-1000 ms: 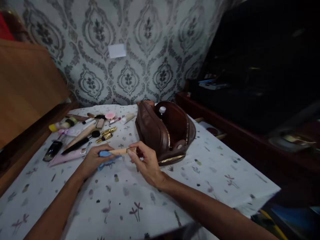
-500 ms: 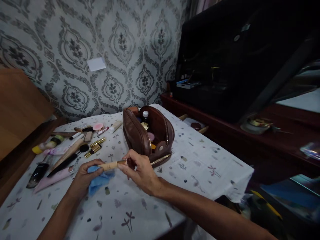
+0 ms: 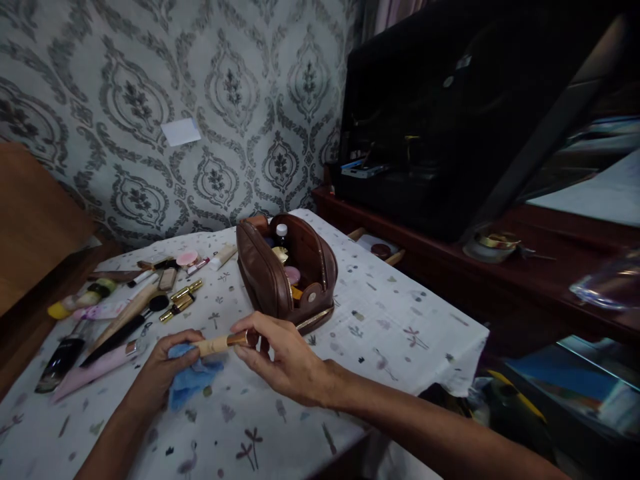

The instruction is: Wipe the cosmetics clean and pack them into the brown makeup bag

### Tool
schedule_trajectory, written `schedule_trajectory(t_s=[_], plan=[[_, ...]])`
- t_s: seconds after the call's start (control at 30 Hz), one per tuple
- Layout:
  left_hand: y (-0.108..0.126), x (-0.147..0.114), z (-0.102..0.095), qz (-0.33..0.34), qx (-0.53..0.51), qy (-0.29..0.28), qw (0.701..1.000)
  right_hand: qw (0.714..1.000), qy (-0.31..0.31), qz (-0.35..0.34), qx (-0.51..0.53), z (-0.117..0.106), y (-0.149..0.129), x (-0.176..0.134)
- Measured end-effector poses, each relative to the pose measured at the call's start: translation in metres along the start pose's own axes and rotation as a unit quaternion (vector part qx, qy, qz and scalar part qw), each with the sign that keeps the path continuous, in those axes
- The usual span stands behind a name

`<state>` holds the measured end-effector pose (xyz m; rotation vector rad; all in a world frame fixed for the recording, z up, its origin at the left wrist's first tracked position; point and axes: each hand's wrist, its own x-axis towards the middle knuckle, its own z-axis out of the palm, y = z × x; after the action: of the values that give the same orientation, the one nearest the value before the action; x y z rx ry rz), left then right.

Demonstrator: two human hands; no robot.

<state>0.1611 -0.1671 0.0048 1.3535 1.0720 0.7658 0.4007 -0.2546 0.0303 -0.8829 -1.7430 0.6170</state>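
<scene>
Between my two hands lies a beige cosmetic tube (image 3: 214,346) with a shiny copper cap, perhaps a concealer. My left hand (image 3: 173,363) grips its beige end through a blue cloth (image 3: 193,381), which hangs below the fingers. The fingers of my right hand (image 3: 283,357) are closed on the copper cap (image 3: 241,339). Just behind my right hand stands an unzipped brown makeup bag (image 3: 265,277). Inside the bag are a white-capped bottle (image 3: 281,231), a pink round item (image 3: 292,275) and other small things.
Left of my hands, makeup lies spread on the patterned tablecloth (image 3: 400,320): gold lipstick tubes (image 3: 183,299), a pink tube (image 3: 95,370), a dark bottle (image 3: 61,360), brushes and a pink compact (image 3: 187,258). A partly open drawer (image 3: 375,248) and a television (image 3: 425,133) stand at right.
The view has shifted slightly, so the bag and table sit further left. Both hands keep hold of the tube, which appears a little lower in view.
</scene>
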Motion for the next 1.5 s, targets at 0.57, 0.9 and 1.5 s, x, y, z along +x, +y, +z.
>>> schedule_trajectory(t_s=[0.57,0.9,1.5], plan=[[0.011,-0.012,0.018,-0.007,-0.028,0.03,0.999,0.994,0.068,-0.048,-0.071,-0.031,-0.025,0.007],[0.002,-0.001,0.005,-0.007,0.019,0.008,1.0,0.964,0.185,-0.029,-0.189,-0.107,-0.03,0.043],[-0.005,0.006,0.007,0.04,0.21,-0.079,0.974,0.897,0.125,-0.04,-0.422,-0.157,0.02,0.092]])
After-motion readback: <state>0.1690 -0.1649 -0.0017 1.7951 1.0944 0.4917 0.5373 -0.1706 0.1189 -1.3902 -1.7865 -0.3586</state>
